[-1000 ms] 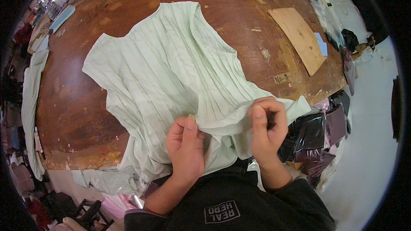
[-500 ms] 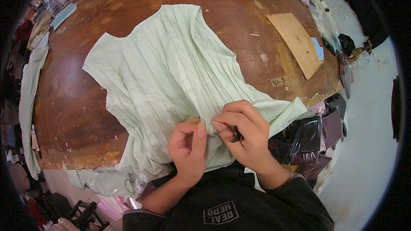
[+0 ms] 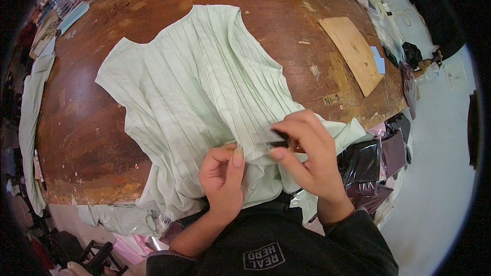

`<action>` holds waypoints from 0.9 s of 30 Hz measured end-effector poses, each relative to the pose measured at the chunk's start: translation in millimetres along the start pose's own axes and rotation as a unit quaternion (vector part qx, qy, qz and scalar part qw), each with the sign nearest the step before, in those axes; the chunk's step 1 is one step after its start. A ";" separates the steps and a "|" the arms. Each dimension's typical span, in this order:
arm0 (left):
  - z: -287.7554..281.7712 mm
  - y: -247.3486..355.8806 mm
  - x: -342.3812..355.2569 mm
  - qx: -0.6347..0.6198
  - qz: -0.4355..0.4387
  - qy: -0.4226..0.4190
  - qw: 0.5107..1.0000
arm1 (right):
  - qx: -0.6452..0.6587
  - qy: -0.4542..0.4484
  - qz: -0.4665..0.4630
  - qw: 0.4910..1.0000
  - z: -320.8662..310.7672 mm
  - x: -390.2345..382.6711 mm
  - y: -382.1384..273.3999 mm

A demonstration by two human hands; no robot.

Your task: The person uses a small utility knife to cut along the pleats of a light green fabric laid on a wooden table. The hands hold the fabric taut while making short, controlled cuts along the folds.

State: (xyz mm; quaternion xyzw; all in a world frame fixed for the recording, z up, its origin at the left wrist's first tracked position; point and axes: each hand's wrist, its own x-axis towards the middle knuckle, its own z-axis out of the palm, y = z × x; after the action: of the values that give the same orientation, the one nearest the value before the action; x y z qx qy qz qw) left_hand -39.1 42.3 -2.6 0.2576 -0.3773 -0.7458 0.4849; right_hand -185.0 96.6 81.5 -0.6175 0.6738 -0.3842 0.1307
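A pale green sleeveless pleated top (image 3: pixel 174 76) lies spread over the table, its lower part bunched toward me and hanging past the near edge. My left hand (image 3: pixel 222 176) is closed, pinching a fold of the top between thumb and fingers near the middle of its lower part. Just right of it, my right hand (image 3: pixel 312 156) is wrapped round small black thread snips (image 3: pixel 280 139). The two dark blades point left toward the pinched fold, apart from it and slightly spread. Motion blurs the snips a little, and their rear part is hidden in my palm.
A brown worn wooden table (image 3: pixel 92 133) carries the top. At the right lies a flat tan board (image 3: pixel 350 53) with a blue slip under its edge. Plastic-wrapped dark garments (image 3: pixel 363 161) are piled below the table's right edge. Folded pale green fabric (image 3: pixel 33 122) lies along the left edge.
My right hand has drawn away from the left to the right and opened its grip somewhat, bringing the snips' blades into view. The left hand keeps its pinch in nearly the same place.
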 end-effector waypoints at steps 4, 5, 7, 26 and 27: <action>2.2 1.8 0.7 -0.031 -0.017 -0.003 0.999 | 0.060 -0.018 0.039 0.997 1.1 -1.9 0.7; 2.0 1.1 0.7 -0.030 -0.015 -0.005 0.999 | 0.070 -0.014 0.021 0.997 2.6 -3.2 7.1; 1.2 1.7 0.6 -0.028 -0.014 -0.009 0.999 | 0.081 -0.012 0.004 0.997 3.4 -2.7 8.5; 4.2 6.9 -0.8 -0.030 -0.034 -0.003 0.999 | 0.083 -0.013 -0.017 0.996 5.0 0.1 7.0; 4.1 7.5 -1.2 -0.025 -0.035 -0.002 0.999 | 0.082 -0.014 -0.023 0.996 5.0 0.5 6.7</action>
State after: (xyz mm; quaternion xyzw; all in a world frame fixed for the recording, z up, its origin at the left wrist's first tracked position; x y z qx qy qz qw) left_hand -37.7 42.8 5.9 0.2564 -0.3503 -0.7720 0.4642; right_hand -186.7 94.0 73.8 -0.6250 0.6240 -0.4323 0.1817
